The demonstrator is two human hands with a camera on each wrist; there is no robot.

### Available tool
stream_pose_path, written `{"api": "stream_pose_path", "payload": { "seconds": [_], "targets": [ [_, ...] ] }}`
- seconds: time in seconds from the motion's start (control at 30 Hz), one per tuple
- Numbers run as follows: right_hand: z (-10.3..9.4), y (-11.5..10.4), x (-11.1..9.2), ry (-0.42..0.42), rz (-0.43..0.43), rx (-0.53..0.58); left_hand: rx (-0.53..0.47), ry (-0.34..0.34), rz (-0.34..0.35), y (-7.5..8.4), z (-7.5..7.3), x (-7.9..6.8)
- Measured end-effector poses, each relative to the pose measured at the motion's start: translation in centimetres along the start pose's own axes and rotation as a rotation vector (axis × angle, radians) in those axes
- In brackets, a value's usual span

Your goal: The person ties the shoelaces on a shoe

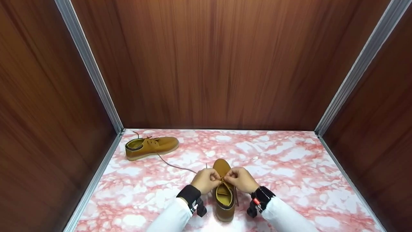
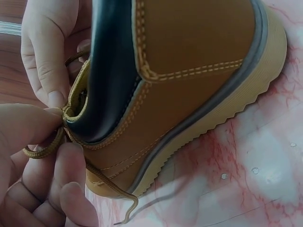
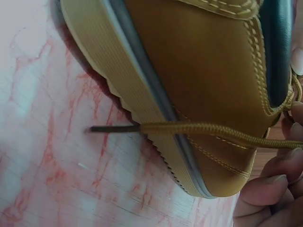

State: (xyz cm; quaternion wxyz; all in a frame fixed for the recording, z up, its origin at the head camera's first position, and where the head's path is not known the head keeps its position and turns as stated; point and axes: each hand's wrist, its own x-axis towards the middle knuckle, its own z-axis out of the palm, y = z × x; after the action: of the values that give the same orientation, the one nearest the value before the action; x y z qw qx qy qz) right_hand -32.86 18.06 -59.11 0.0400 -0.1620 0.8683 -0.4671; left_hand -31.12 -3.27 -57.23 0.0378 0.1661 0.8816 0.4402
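A tan lace-up shoe with a dark padded collar stands with its heel toward me and its toe pointing away. At its laces, my left hand pinches a brown shoelace, which forms a loop between thumb and fingers. Close beside it, my right hand also pinches the lace at the top of the shoe's tongue. One lace end with a dark tip sticks out past the right hand's fingers, across the shoe's side. On the left side another end hangs down near the sole.
A matching tan shoe stands at the back left, toe to the right, its long loose lace trailing toward my left hand. The table has a red-and-white marbled top, with wood-patterned walls at the back and sides.
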Motion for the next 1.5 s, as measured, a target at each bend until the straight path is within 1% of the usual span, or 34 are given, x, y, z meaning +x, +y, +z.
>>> {"api": "stream_pose_path", "payload": {
  "seconds": [0.3,0.43,0.57,0.7,0.83,0.97,1.07,1.17,1.23,1.37,1.5],
  "targets": [
    [0.8,-0.5,-0.4,0.065,-0.002,-0.046,-0.006,0.043,-0.009,-0.1,0.3,-0.2],
    [1.3,-0.5,-0.5,0.092,-0.024,-0.066,-0.006,0.061,-0.005,-0.2,0.5,-0.4],
    [1.5,-0.3,-0.5,0.094,-0.034,-0.077,-0.005,0.088,0.002,-0.3,0.7,-0.5],
    [1.1,-0.1,-0.6,0.064,-0.018,-0.024,-0.003,0.118,0.012,-0.3,1.0,-0.6],
    [0.3,0.1,-1.0,-0.005,0.012,0.094,-0.009,0.131,0.006,-0.4,1.2,-0.7],
    [-0.4,0.2,-1.3,-0.084,0.085,0.228,-0.013,0.135,0.007,-0.5,1.3,-0.7],
    [-0.9,0.3,-1.5,-0.113,0.12,0.292,-0.008,0.144,0.021,-0.4,1.2,-0.8],
    [-1.1,0.3,-1.6,-0.126,0.128,0.318,0.0,0.153,0.041,-0.4,1.2,-0.8],
    [-1.1,0.3,-1.5,-0.125,0.136,0.317,0.003,0.157,0.06,-0.4,1.2,-0.9],
    [-0.8,0.4,-1.2,-0.101,0.14,0.292,-0.003,0.156,0.079,-0.5,1.3,-0.9],
    [-0.4,0.4,-1.0,-0.067,0.128,0.24,-0.001,0.156,0.087,-0.5,1.3,-0.9]
  ]
}}
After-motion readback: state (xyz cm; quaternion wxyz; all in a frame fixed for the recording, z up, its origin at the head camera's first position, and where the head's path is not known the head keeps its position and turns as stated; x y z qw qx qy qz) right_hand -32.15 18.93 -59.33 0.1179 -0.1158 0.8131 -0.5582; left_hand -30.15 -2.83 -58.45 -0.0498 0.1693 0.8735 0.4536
